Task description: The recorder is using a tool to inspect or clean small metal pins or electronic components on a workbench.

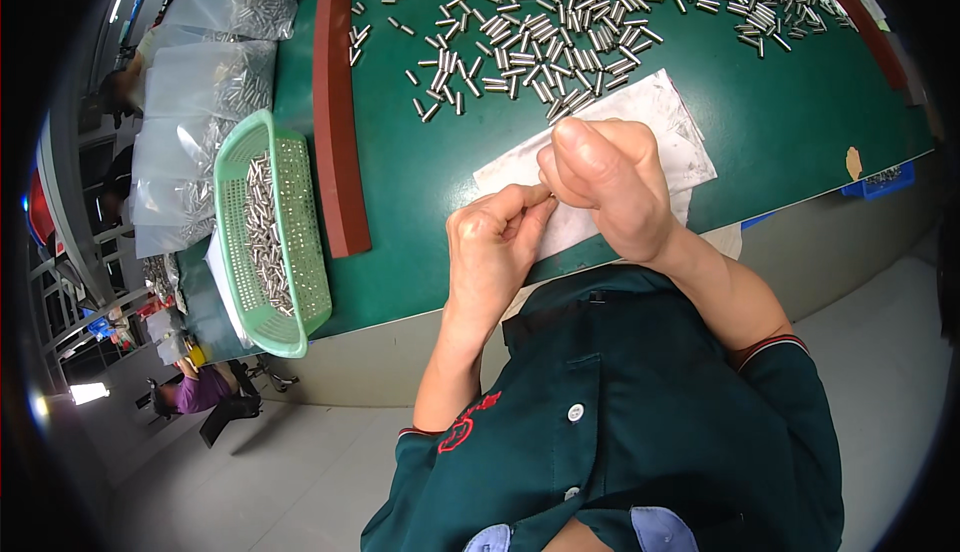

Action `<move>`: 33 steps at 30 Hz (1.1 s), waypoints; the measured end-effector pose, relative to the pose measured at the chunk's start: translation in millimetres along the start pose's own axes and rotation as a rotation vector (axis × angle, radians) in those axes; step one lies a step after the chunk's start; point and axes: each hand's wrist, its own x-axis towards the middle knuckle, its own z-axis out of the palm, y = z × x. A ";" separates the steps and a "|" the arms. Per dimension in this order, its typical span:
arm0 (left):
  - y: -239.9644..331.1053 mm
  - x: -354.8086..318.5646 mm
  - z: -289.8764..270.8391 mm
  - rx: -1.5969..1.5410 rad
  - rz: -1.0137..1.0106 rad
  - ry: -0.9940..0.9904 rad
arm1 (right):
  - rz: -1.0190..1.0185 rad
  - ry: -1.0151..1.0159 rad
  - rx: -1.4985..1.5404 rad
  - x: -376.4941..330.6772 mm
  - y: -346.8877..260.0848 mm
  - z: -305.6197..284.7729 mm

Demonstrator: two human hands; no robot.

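Observation:
My left hand [492,245] is closed in a pinch, its thumb and fingertips pressed together beside the right hand. Closed like a fist, my right hand [618,184] meets it fingertip to fingertip, thumb on top. Whatever sits between the fingers is hidden or too small to name. Both are held above a smudged white cloth or paper [688,144] on the green tabletop [420,212]. Just beyond the cloth lie many loose short metal pins [560,37], spread over the far part of the table.
A red-brown bar [342,142] borders the pins at left, another [872,32] at right. Left of it stands a light green basket [318,287] of pins. Clear plastic bags [180,82] of pins line the far left. A blue tray [885,184] sits past the right edge.

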 end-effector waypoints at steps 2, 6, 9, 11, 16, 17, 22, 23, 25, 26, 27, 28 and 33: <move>-0.1 -1.4 0.8 0.002 0.010 -0.001 | -0.009 0.014 0.023 2.1 -0.2 -0.9; -4.7 -5.5 3.1 0.050 0.013 0.024 | 0.044 0.078 0.216 4.5 -0.5 -13.7; -4.9 -7.3 2.8 0.074 0.042 0.037 | -0.077 0.116 0.344 3.9 0.9 -16.2; -3.7 -8.1 3.1 0.069 0.058 0.052 | -0.094 0.117 0.403 6.1 1.0 -17.7; -6.3 -6.4 4.8 0.125 0.077 0.077 | -0.064 0.123 0.378 7.9 5.7 -13.3; -6.9 -6.3 4.8 0.125 0.079 0.075 | -0.056 0.124 0.356 7.8 5.7 -11.9; -6.7 -6.5 4.6 0.154 0.095 0.091 | -0.013 0.107 0.332 9.2 7.0 -11.8; -6.7 -6.5 4.9 0.155 0.095 0.091 | -0.013 0.107 0.332 9.3 6.8 -11.8; -6.8 -6.9 5.6 0.130 0.116 0.109 | 0.005 0.113 0.344 9.6 5.8 -11.7; -7.0 -7.0 5.7 0.130 0.116 0.108 | 0.006 0.114 0.343 9.5 5.8 -11.8; -7.3 -7.0 5.8 0.132 0.121 0.110 | 0.004 0.118 0.348 9.6 6.0 -11.8; -7.6 -7.2 5.9 0.135 0.127 0.111 | 0.002 0.121 0.352 9.5 6.2 -11.8; -7.7 -6.9 6.0 0.135 0.126 0.105 | -0.005 0.117 0.375 9.8 6.6 -13.8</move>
